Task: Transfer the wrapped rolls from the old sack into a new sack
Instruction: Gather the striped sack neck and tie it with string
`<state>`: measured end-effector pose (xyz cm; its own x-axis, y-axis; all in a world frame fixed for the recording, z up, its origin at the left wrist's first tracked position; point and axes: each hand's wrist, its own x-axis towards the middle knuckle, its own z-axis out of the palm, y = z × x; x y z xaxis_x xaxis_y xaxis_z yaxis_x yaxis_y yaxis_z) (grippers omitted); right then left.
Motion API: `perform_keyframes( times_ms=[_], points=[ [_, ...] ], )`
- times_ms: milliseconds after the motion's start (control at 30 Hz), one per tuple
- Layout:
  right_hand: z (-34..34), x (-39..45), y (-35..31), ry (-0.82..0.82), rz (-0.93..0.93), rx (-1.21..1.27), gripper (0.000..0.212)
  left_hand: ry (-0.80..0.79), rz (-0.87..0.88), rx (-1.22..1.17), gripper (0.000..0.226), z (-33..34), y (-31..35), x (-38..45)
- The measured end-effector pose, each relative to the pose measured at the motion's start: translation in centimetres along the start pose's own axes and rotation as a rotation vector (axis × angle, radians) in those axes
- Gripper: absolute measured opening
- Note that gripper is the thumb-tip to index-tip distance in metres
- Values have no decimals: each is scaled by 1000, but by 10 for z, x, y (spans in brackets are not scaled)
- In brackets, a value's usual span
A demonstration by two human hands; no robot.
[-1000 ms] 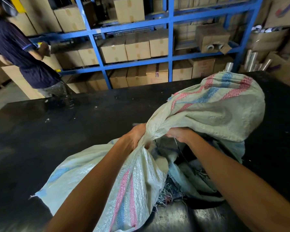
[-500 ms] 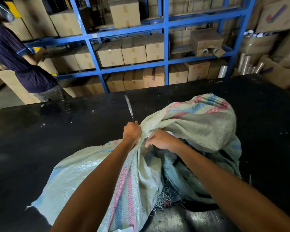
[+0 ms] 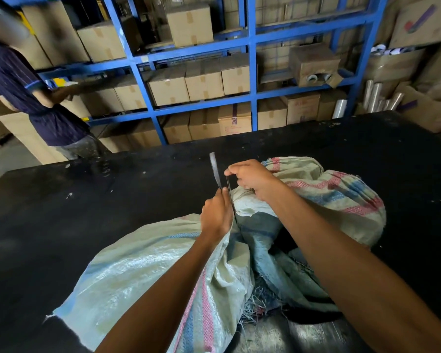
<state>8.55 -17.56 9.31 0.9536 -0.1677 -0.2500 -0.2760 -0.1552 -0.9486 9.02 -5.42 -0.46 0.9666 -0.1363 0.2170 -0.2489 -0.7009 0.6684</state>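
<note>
Presently I am pinching the black strap (image 3: 215,171) in my left hand (image 3: 215,215) while my right hand (image 3: 251,180) is gripping the gathered neck (image 3: 247,200) of the limp, bulky woven sack (image 3: 336,197), lying on the black table (image 3: 87,212).

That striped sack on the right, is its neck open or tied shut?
Gathered shut. The sack has its neck bunched under the right hand, and both hands grip a dark strap. Whether it is knotted, I cannot tell.

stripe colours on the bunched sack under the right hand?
Pink and blue bands on pale woven sack, gripped by the right hand; head view.
</note>
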Motion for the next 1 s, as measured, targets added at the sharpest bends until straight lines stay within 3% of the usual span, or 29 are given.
perform_keyframes(
  times_ms=[167,300,433,533,600,667,700,767,800,867,933,1000],
  points=[
    [12,3,-2,1,-37,-11,25,15,108,-141,40,-7,-2,-12],
    [16,5,-7,13,-28,-52,25,38,181,-90,54,-5,-8,-11],
    [19,9,-9,-14,-110,-45,26,39,169,-93,51,-5,-6,-9],
    [23,14,-8,-33,-272,-193,29,-9,26,-131,50,-11,-4,0],
    [25,18,-4,102,-459,-429,30,-43,-191,-173,47,-14,-10,13],
    [22,12,1,175,-625,-344,25,-49,-427,-248,46,-20,-19,26],
    [19,7,5,126,-667,-206,23,-64,-494,-281,46,-21,-26,32],
    [11,-3,19,-83,-574,-18,25,-91,-566,-332,43,-28,-30,40],
    [5,-5,26,-199,-472,-56,25,-99,-593,-355,39,-30,-31,44],
    [-1,-2,46,-396,-259,-383,21,-131,-639,-414,34,-34,-31,49],
    [6,11,70,-395,-231,-717,20,-171,-621,-448,34,-39,-29,50],
    [14,24,88,-242,-228,-721,19,-246,-538,-415,32,-45,-21,49]
  ],
)
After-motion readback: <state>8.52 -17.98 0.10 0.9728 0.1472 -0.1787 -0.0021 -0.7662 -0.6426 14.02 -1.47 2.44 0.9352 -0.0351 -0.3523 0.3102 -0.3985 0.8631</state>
